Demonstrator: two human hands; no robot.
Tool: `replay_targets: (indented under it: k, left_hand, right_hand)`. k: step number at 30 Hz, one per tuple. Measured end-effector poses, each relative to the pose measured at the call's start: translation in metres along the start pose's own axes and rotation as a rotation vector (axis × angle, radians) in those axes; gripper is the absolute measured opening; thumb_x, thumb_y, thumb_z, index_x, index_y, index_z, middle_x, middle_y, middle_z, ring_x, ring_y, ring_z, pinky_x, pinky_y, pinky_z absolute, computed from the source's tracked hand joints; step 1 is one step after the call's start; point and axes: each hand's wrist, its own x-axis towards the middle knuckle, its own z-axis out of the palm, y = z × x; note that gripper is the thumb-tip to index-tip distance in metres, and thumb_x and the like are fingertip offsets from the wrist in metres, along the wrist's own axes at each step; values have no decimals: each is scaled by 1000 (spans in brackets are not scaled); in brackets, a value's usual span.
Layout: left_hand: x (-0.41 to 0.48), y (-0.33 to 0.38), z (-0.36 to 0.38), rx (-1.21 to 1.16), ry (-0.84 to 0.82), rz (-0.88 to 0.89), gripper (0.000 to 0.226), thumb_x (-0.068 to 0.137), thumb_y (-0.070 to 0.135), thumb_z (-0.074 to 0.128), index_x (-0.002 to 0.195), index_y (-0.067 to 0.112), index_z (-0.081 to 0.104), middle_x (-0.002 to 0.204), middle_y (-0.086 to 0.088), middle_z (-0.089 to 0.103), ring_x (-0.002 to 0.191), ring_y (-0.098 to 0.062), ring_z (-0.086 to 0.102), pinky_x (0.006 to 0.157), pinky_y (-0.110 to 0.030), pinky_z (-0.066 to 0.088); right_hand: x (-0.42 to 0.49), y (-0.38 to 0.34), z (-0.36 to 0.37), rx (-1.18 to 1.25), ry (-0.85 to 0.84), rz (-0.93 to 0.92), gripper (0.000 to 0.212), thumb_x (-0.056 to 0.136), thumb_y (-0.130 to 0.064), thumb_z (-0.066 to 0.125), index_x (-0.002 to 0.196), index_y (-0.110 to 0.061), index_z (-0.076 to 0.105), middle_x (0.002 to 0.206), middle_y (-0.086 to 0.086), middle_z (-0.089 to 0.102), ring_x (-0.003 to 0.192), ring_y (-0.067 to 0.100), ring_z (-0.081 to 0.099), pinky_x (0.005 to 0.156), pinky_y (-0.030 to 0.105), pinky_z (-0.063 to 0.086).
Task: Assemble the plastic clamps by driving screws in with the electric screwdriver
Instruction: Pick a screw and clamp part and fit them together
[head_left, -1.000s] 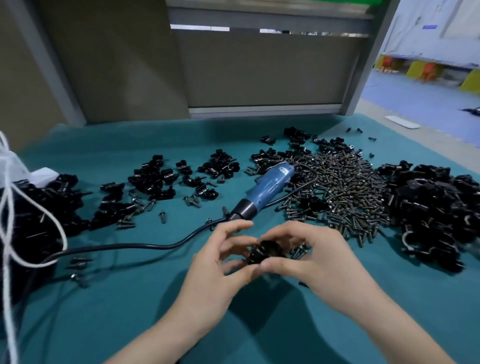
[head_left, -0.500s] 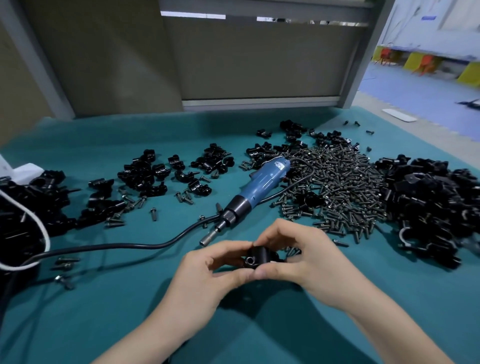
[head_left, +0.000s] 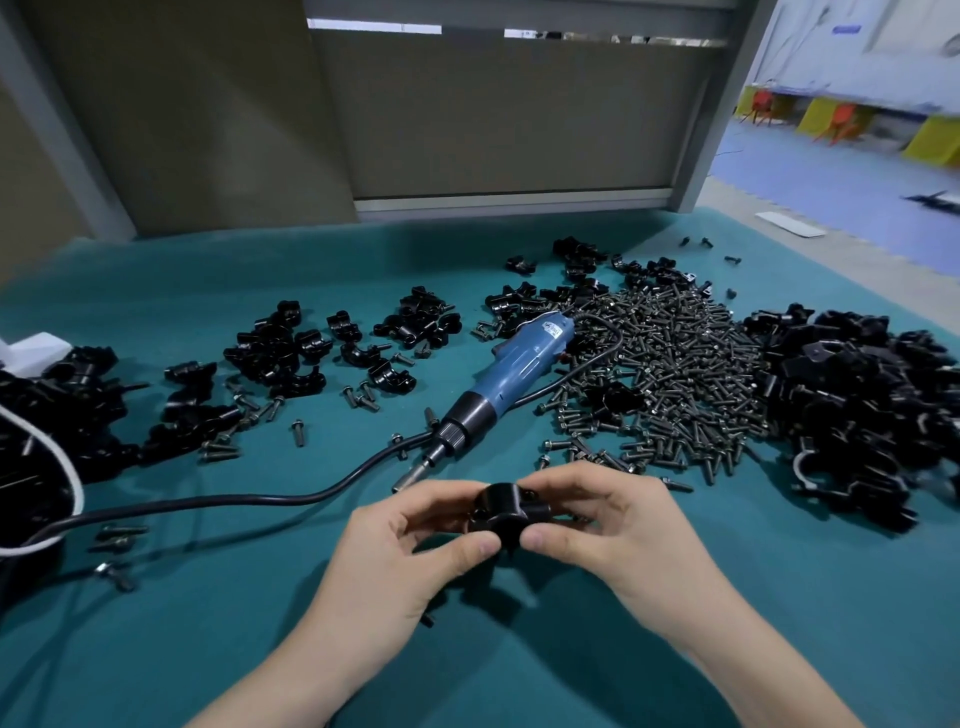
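We have the black plastic clamp (head_left: 506, 512) over the near-middle table (head_left: 208, 649), with the left grip (head_left: 405, 540) and right grip (head_left: 623, 525) both pinching it. We judge it light, rigid and slightly slick. It is best held by its side ears, screw holes uncovered.

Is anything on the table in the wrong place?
Yes: one black clamp piece lies in the middle of the screw pile, away from the clamp heaps. A few stray screws lie scattered on the left.
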Motion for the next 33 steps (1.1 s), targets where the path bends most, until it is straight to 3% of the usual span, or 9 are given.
replay_targets:
  k: [5,14,27,33]
  left_hand:
    - [0,1,0,-36,-5,-9,42,57,19,78,96,32,76,96,1,76,90,-12,72,76,-12,50]
    - [2,2,-1,-34,-27,-36,37,54,20,78,90,30,79,93,-1,77,86,-12,72,74,-14,52]
    - [0,3,0,-8,-36,-29,36,53,26,78,89,32,78,94,2,76,87,-11,72,75,-12,51]
    - [1,3,0,32,-24,0,36,54,12,77,86,29,79,88,0,77,81,-9,72,69,-10,51]
  right_hand:
    - [1,-1,-2,-22,-16,29,29,68,5,80,79,-22,76,86,-1,75,86,9,70,73,16,52]
    - [0,-3,-1,-20,-16,24,34,69,3,80,81,-29,77,88,-4,75,88,7,69,74,16,52]
    - [-4,2,-2,-83,23,-52,31,70,3,81,85,-24,75,87,-3,72,87,10,68,76,21,54]
    - [-5,-2,-4,-193,-14,-32,33,69,-3,84,82,-31,73,83,-10,69,84,7,67,78,21,54]
